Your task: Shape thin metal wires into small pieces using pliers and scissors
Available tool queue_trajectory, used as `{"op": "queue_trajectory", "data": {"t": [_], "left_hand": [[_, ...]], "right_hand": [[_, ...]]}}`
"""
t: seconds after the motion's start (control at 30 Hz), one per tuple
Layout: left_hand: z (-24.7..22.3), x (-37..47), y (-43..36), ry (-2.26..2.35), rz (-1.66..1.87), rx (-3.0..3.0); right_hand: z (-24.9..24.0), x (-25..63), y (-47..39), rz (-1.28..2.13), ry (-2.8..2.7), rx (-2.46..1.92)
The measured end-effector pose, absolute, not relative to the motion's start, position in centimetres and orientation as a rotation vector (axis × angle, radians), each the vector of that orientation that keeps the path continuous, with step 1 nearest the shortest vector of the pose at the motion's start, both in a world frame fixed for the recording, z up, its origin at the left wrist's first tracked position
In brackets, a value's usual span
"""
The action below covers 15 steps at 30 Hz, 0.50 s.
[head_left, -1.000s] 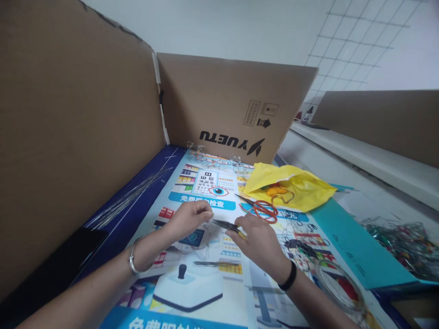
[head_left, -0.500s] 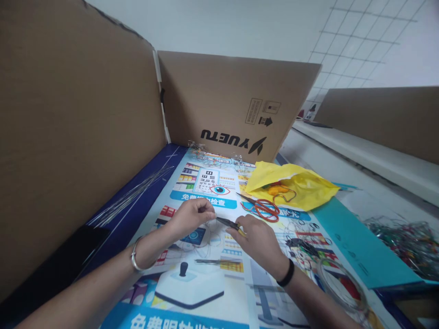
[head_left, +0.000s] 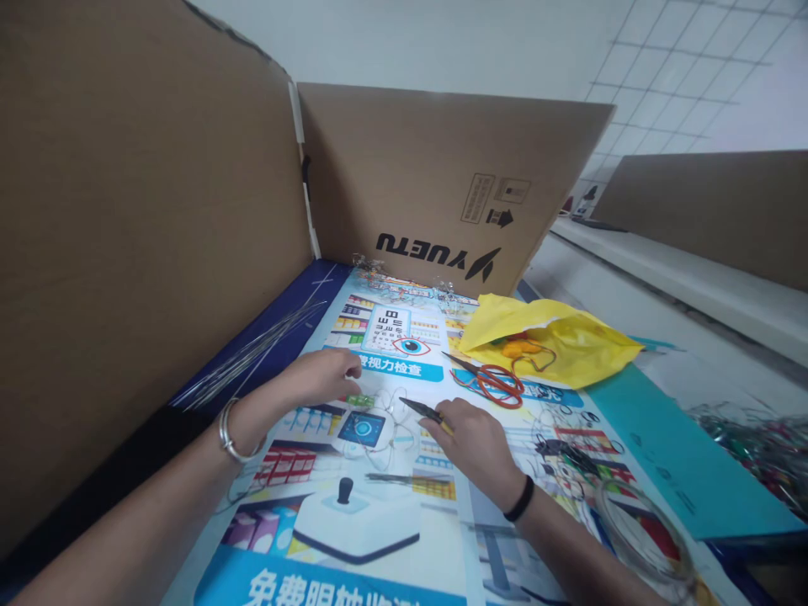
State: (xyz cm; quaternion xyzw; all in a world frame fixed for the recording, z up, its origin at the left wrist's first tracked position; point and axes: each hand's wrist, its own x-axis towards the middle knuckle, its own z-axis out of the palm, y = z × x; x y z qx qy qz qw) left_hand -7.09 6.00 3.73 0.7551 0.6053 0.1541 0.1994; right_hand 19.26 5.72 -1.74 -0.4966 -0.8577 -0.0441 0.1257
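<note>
My right hand (head_left: 476,442) grips a pair of pliers (head_left: 422,410) with dark pointed jaws and a yellowish handle; the jaws point left over the poster. Left of the pliers, my left hand (head_left: 325,376) hovers with fingers curled and thumb close to the index finger. Anything pinched there is too thin or too hidden to make out. Thin looped wires (head_left: 397,421) lie on the printed poster (head_left: 435,522) between the two hands. Beyond the pliers lie scissors (head_left: 496,383) with orange-red handles.
A yellow bag (head_left: 568,337) with orange thread stands behind the scissors. Straight wires (head_left: 246,358) lie at the left, and a coil of wire (head_left: 644,530) at the right. Cardboard panels (head_left: 435,177) wall the back and left. Tangled shiny wires (head_left: 751,446) sit far right.
My left hand has moved left, away from the plier tips where it was pinching. The pliers stay in my right hand, nearly in place. The view has shifted slightly.
</note>
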Motion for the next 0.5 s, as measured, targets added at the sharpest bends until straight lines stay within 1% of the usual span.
{"op": "queue_trajectory", "data": {"t": [0.13,0.5], "left_hand": [[2.8,-7.8,6.5,1.767,0.217,2.026],[1.8,-6.7,6.3,1.668,0.143,2.051]], "right_hand": [[-2.3,19.3,5.9,-0.127,-2.501,-1.427],[-2.3,19.1,5.8,-0.112,-2.489,-1.431]]}}
